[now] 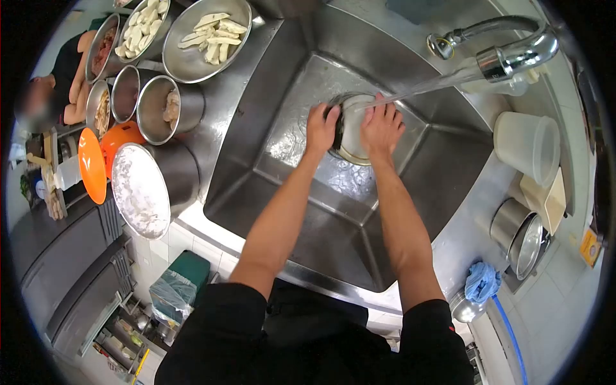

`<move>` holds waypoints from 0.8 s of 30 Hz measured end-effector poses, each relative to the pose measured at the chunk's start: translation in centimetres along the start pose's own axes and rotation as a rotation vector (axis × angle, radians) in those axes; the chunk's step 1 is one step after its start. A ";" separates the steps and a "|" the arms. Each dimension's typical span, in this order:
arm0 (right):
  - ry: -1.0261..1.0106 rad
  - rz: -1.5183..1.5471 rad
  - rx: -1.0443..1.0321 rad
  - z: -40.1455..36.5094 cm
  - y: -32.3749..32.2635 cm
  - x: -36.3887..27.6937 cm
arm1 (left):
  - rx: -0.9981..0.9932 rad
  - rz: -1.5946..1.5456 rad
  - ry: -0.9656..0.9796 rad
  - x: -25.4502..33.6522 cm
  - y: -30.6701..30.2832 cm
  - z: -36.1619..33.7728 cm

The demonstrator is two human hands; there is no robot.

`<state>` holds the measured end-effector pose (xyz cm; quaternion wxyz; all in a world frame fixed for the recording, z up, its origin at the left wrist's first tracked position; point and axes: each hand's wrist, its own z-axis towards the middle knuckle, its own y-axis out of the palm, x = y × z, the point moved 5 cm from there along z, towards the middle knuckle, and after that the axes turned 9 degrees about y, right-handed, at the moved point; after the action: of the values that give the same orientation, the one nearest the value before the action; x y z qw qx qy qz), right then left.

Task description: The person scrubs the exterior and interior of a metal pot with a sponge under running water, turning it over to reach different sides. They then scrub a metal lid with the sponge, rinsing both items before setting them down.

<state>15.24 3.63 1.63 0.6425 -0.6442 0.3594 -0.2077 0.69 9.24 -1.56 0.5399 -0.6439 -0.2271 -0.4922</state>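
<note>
Both my hands are down in a deep steel sink [321, 237], at a round pale container [353, 131] that stands on its wet floor. My left hand [321, 128] is closed on the left side of the container, where a dark item or edge shows beside the fingers. My right hand [383, 128] lies on the container's right part with its fingers spread. From the chrome tap [507, 61] at the upper right, a stream of water [423, 86] runs down to the container near my right fingertips.
Steel bowls of food, one with pale strips [215, 38], line the left counter, beside a large white-filled pot [142, 192] and an orange lid [92, 165]. A person [70, 70] is at the far left. On the right are a white tub [526, 147] and a blue cloth [482, 282].
</note>
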 end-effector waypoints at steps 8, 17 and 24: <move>-0.016 -0.056 0.070 -0.1 0.1 -0.1 | -0.065 -0.233 -0.321 -4.4 0.1 1.6; -0.041 -0.057 0.058 -0.1 0.0 -0.1 | -0.403 -0.217 -0.234 0.3 2.3 7.9; -0.189 -0.023 0.097 -0.8 0.4 -1.1 | 0.128 -0.060 -0.116 -1.0 -1.1 0.1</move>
<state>13.87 3.93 1.57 0.7015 -0.6330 0.2794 -0.1706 -0.64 9.90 -1.94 0.5509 -0.6283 -0.3081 -0.4548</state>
